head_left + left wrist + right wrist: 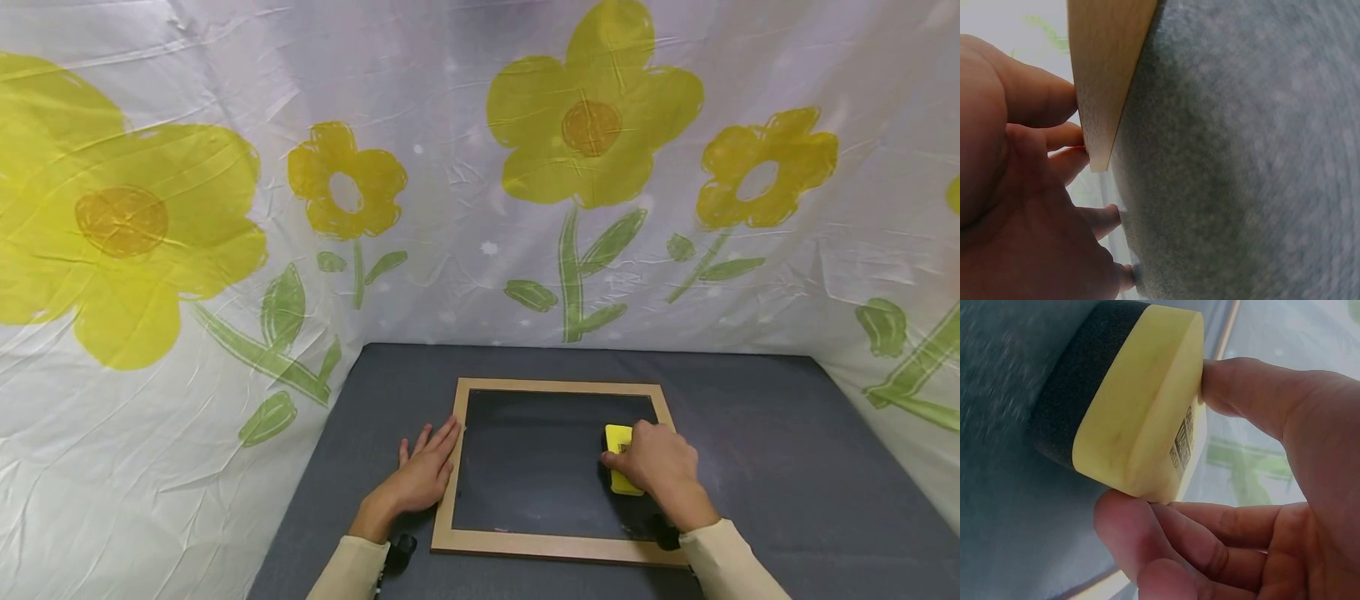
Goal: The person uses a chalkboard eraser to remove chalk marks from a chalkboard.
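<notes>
A small chalkboard [525, 467] with a light wooden frame [555, 387] lies flat on the grey tabletop in the head view. My right hand [663, 458] grips a yellow board eraser [624, 483] over the right part of the board. The eraser's black felt side [1079, 381] faces the dark surface, and thumb and fingers hold its yellow body from both sides. At the frame's left side my left hand [423, 475] rests with fingers extended, fingertips touching the wooden edge [1104, 81]. Faint pale marks show near the board's lower edge.
The dark grey cloth-covered table [750, 433] reaches back to a white curtain [450, 275] printed with yellow flowers. That curtain also hangs along the left and right sides. Black straps with small devices [401, 552] sit at the wrists.
</notes>
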A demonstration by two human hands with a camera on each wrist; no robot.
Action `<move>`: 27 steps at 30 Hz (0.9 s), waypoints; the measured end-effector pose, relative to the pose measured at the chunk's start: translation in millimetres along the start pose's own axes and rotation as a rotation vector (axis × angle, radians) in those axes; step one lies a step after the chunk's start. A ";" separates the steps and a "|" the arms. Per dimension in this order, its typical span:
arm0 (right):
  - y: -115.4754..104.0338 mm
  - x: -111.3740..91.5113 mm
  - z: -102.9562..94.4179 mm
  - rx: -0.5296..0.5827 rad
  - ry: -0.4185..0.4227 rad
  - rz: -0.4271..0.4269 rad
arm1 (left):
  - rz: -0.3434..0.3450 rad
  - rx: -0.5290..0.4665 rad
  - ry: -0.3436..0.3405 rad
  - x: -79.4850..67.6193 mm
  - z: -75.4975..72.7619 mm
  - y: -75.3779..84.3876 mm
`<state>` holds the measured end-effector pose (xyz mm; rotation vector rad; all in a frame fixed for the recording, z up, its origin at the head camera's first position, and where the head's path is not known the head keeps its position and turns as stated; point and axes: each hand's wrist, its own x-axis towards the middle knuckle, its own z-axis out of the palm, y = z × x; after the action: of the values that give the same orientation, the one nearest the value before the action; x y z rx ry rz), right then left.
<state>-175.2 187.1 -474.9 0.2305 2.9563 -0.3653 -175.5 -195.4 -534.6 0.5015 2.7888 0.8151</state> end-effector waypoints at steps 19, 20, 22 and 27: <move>36.8 1.4 -11.8 0.004 -0.046 0.069 | 0.000 -0.003 0.010 -1.0 0.4 0.6; 38.5 1.2 -12.2 0.002 -0.050 0.069 | 0.000 -0.003 0.011 -1.0 0.6 0.5; 41.4 0.9 -13.6 0.001 -0.055 0.075 | -0.001 -0.003 0.011 -0.9 0.9 0.4; 47.3 0.8 -14.4 -0.002 -0.063 0.070 | -0.006 0.000 0.010 -0.8 0.4 1.2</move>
<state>-169.8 236.2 -472.1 0.3160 2.8782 -0.3540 -174.3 -194.6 -534.2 0.4905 2.7976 0.8186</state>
